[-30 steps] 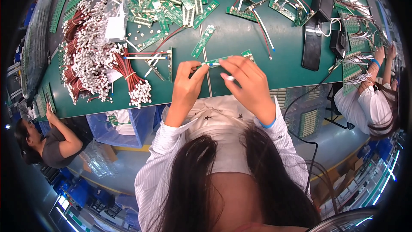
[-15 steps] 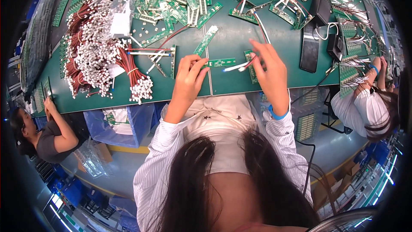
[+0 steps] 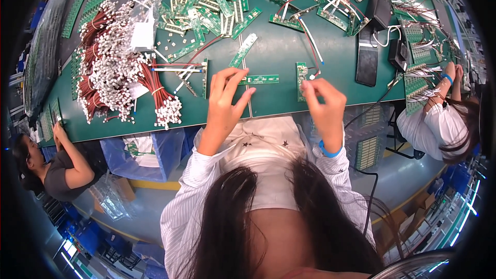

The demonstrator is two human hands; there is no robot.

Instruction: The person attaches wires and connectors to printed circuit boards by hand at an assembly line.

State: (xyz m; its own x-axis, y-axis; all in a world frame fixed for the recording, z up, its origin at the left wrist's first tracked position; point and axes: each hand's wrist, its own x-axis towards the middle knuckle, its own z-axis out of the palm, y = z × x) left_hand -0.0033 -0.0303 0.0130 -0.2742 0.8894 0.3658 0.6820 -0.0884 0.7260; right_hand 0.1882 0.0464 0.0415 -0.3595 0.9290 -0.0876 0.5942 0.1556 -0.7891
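Note:
A narrow green circuit board (image 3: 263,79) lies crosswise on the table. My left hand (image 3: 225,98) is at its left end, thumb and fingers apart. Just beyond it rests another green board with a pale end (image 3: 243,50), lying aslant. My right hand (image 3: 326,101) has its fingers curled, with thumb and forefinger tips together at the right edge of an upright-lying green board (image 3: 301,82). A small white connector (image 3: 311,76) on a red lead sits just above those fingertips. Whatever they pinch is too small to make out.
To the left lie bundles of red-brown wires with white connectors (image 3: 111,57). Loose circuit boards (image 3: 209,8) are heaped at the back. Wired boards (image 3: 289,20), a black phone-like device (image 3: 367,59) and a black box (image 3: 398,54) lie right. Co-workers (image 3: 67,160) sit at both sides.
My right hand has drawn down and its fingers have curled; the blue-tipped white leads it was near now lie farther back. My left thumb and fingers have parted at the crosswise board.

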